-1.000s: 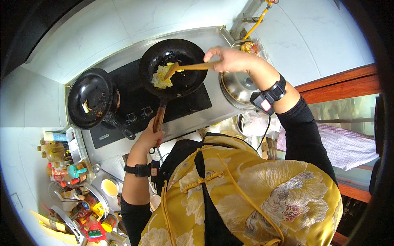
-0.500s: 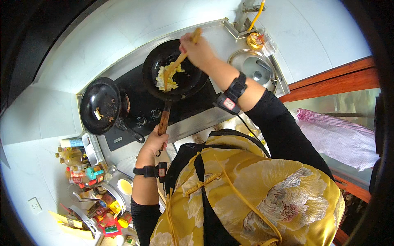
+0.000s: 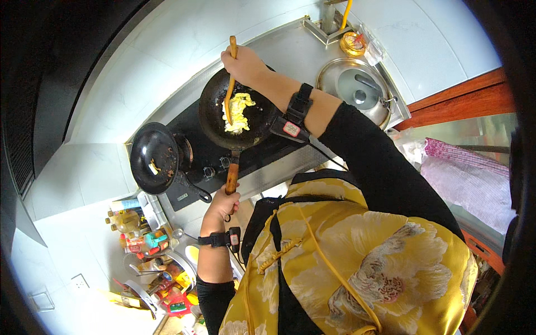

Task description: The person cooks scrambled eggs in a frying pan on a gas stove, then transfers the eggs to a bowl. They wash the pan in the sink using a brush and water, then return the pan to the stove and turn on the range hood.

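Observation:
A black wok stands on the dark glass cooktop. My left hand is wrapped round the end of its wooden handle. Inside the wok lies a clump of yellow and white scrambled egg. Above the far side of the wok, my right hand grips a wooden spatula. The spatula slants down from the hand, and its lower end touches the left edge of the egg.
At the left is a second black pan with a few food scraps. A round lidded metal pot stands at the right, near a gold-lidded jar. Bottles and seasoning packets crowd the lower left. A cloth hangs at the far right.
My right hand has moved left, and the spatula is now steeper along the egg's left edge. The egg has shifted toward the wok's middle. My left hand keeps the handle; the view has shifted slightly.

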Tool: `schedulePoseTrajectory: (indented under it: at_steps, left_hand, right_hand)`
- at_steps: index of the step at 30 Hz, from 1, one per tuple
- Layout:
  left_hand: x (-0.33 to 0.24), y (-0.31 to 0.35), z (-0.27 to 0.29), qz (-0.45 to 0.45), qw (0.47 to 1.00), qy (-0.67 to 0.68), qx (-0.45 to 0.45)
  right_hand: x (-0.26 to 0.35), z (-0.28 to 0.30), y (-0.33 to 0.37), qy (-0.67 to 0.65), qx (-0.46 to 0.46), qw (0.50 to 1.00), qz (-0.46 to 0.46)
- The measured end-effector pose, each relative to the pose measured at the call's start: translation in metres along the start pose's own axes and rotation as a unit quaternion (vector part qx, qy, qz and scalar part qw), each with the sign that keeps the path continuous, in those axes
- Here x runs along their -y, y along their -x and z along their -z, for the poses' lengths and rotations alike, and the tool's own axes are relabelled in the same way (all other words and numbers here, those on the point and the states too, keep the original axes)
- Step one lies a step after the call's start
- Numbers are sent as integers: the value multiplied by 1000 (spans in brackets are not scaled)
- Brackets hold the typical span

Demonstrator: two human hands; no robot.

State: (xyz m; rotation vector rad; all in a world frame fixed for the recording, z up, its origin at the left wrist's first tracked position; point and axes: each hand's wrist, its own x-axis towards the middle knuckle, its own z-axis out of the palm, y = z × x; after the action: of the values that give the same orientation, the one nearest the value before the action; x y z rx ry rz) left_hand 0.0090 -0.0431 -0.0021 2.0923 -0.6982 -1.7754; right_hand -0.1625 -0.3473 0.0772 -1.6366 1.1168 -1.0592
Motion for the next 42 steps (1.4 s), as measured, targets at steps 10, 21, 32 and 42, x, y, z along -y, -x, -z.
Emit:
schedulePoseTrajectory:
  at_steps: [10,21,32,42]
  left_hand:
    - [-7,10,-6,16,1000,-9,-7]
    - [1,5,-8,16,1000,0,-7]
    - [-2,10,-12,17,1000,3,-10]
    - [-1,10,-14,6,1000,3,-10]
  right_hand:
    - [-9,5,-11,40,63,997,-27]
    - [-11,37,3,46,42,995,-75]
    - [-14,49,20,76,56,995,25]
    - [-38,67,33,9,-37,999,-2]
